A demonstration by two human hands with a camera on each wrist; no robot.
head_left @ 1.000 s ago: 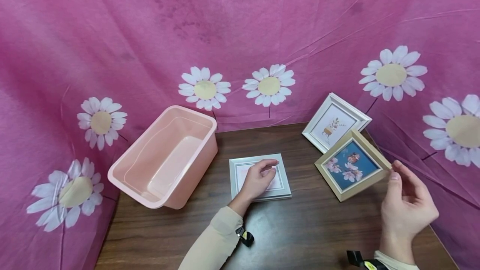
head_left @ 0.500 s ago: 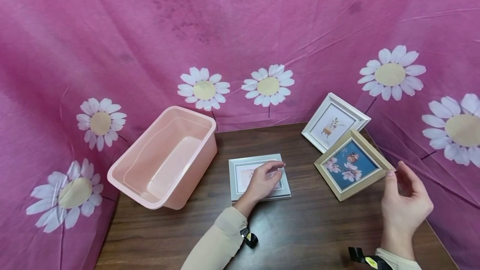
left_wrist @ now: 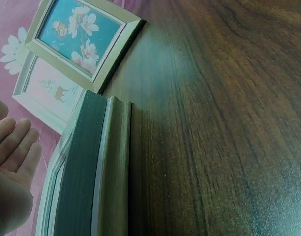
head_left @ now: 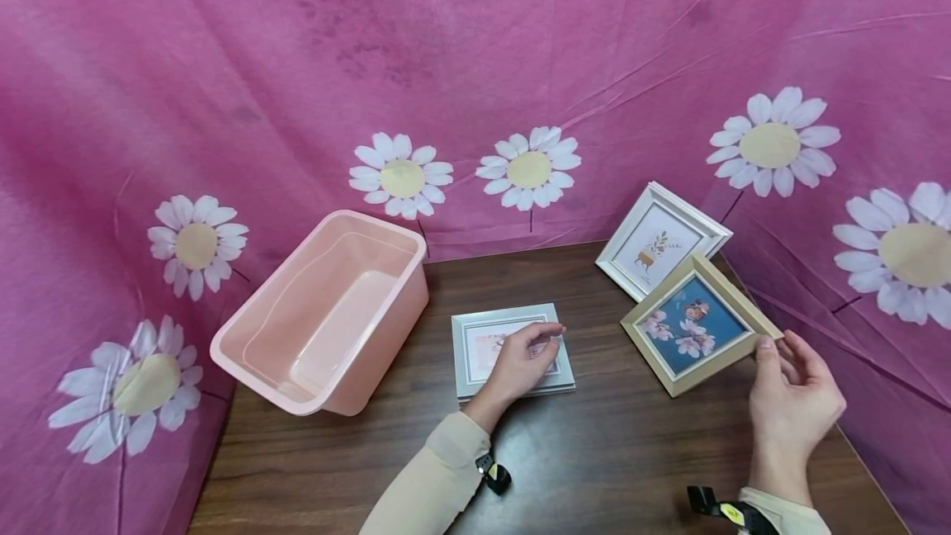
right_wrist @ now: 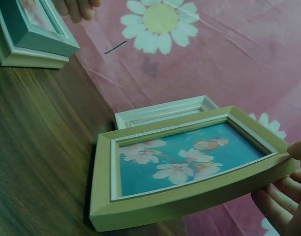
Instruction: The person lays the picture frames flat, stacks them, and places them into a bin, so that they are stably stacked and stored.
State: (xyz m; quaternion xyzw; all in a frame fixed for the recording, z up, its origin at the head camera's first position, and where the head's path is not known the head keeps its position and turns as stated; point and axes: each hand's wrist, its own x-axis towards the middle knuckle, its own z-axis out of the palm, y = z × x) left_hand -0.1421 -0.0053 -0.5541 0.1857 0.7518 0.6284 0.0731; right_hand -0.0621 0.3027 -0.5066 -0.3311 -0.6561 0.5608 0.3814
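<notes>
At the table's right, my right hand [head_left: 795, 403] pinches the near right corner of a gold picture frame [head_left: 691, 326] between thumb and fingers. Its picture of pink blossoms on blue faces up, and the frame tilts over a white picture frame [head_left: 654, 250] behind it, covering that one's near corner. My left hand [head_left: 516, 366], fingers loosely bent and holding nothing, is over a pale grey picture frame [head_left: 470, 353]. The left wrist view shows a gap between this hand and the frame. A second frame [left_wrist: 113, 172] with a golden edge lies beneath the grey one.
An upright pink plastic bin [head_left: 390, 337] stands at the left of the dark wooden table [head_left: 594, 469], with nothing inside. A pink cloth [head_left: 461, 40] printed with large daisies hangs round the back and sides. Black camera straps sit on both wrists.
My right hand has moved slightly left and its fingers have closed further on the gold frame's corner. My left hand has shifted a little right over the grey frame.
</notes>
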